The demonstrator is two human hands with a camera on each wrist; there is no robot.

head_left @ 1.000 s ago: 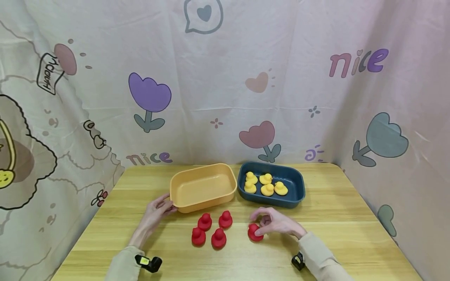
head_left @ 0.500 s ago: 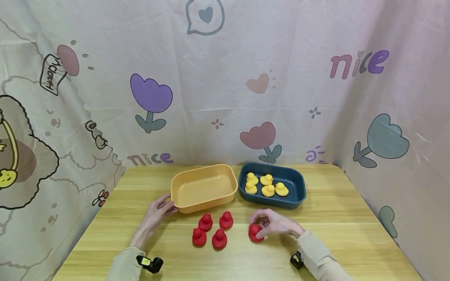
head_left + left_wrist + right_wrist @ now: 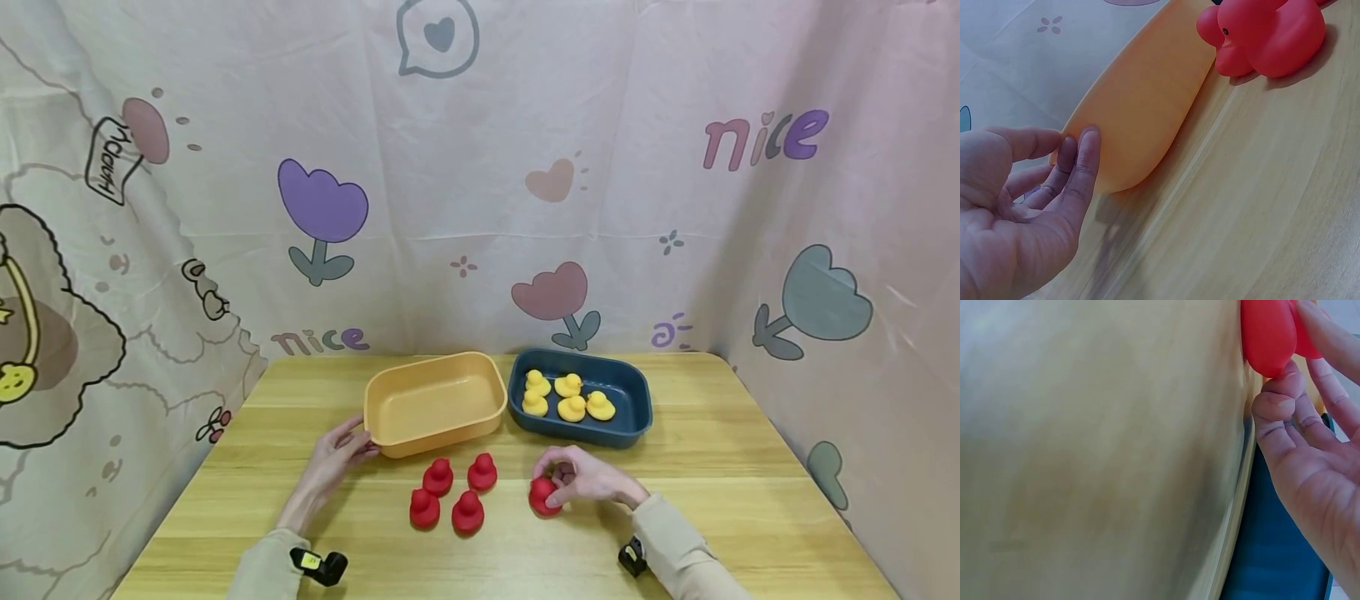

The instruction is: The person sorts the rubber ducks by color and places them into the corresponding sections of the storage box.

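My left hand (image 3: 339,457) pinches the near-left corner of a yellow-orange plastic tray (image 3: 435,440). In the left wrist view, fingertips (image 3: 1089,140) lie against the tray's outer wall at the rim. The right hand (image 3: 588,479) grips a red rubber duck (image 3: 543,498) between thumb and fingers, low over the table; its wrist view shows the duck (image 3: 1269,337) at the top, cut off by the frame. Between the hands, several more red ducks (image 3: 468,512) sit grouped in front of the tray.
A dark blue tray (image 3: 633,408) stands right beside the yellow-orange one, with several yellow rubber ducks (image 3: 572,407) inside. All of it rests on a wooden table (image 3: 712,467), backed by a printed curtain (image 3: 450,183).
Both hands keep their places and holds. The whole head view has shifted very slightly.
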